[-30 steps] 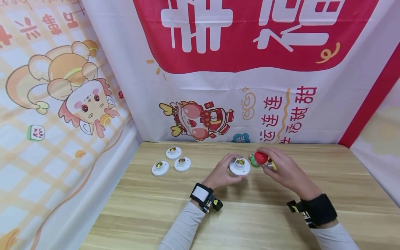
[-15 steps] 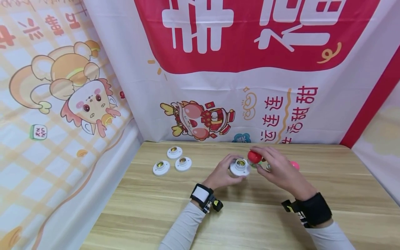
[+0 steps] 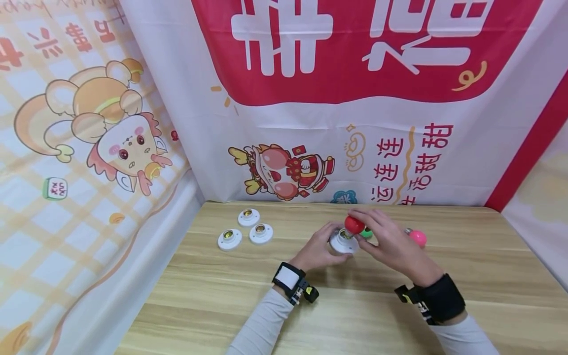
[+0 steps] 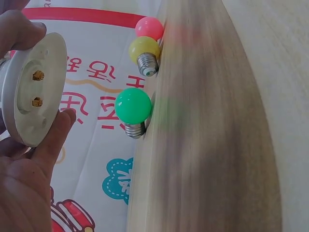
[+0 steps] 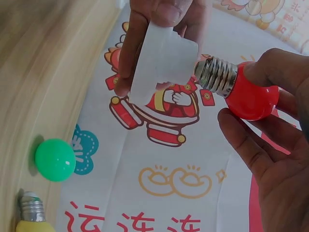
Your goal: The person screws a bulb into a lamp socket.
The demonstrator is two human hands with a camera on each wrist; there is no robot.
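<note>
My left hand (image 3: 317, 250) grips a round white lamp socket (image 3: 340, 245) by its rim, off the table. In the left wrist view the underside of the socket (image 4: 41, 89) shows two brass screws. My right hand (image 3: 392, 242) pinches a red light bulb (image 3: 354, 225) by its globe. Seen from the right wrist, the bulb's silver screw base (image 5: 219, 76) points at the mouth of the socket, right up against it. Whether the tip touches or has entered cannot be told.
Three more white sockets (image 3: 261, 234) stand at the table's back left. A green bulb (image 4: 133, 106), a yellow bulb (image 4: 144, 48) and a pink bulb (image 3: 418, 238) lie on the wooden table (image 3: 346, 315). Printed cloth (image 3: 284, 113) hangs behind the table.
My right hand has moved left with the red bulb, from beside the socket to its mouth. The pink bulb has come into sight behind that hand. My left hand holds the socket nearly still.
</note>
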